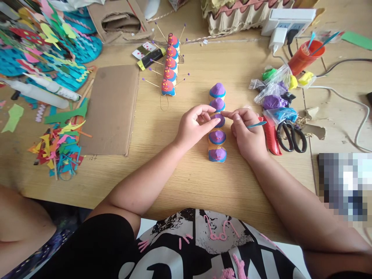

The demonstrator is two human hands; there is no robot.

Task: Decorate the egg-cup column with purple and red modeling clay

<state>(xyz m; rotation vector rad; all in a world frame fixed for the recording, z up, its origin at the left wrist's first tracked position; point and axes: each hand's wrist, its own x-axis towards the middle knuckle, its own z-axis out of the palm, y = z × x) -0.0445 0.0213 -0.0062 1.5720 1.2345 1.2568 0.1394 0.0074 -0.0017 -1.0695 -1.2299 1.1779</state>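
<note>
A strip of five purple-and-blue cones (217, 136) stands on the surface (171, 174) in front of the person, the two nearest cones bearing small red marks. The left hand (199, 124) is at the strip's left side by the third cone, thumb and fingers curved and parted; whether it touches the cone cannot be told. The right hand (247, 130) is mostly curled around a blue tool (257, 124), its index finger stretched toward the same cone.

At upper right, an orange-red cup (303, 58) leans and holds blue plastic sticks (325, 43). Below it, clear plastic bags (279, 77) contain purple, blue, green and yellow clay. Stacked egg cartons (241, 19) sit at the far edge, and a cardboard box (117, 21) with an oval opening lies at far left.

The white bottle (55, 85) carries green print too small to read. A card (145, 49) shows red pips. Faint dark characters below the cardboard sheet (110, 108) are unclear; the shirt's (209, 244) large lettering is partly cut off.
</note>
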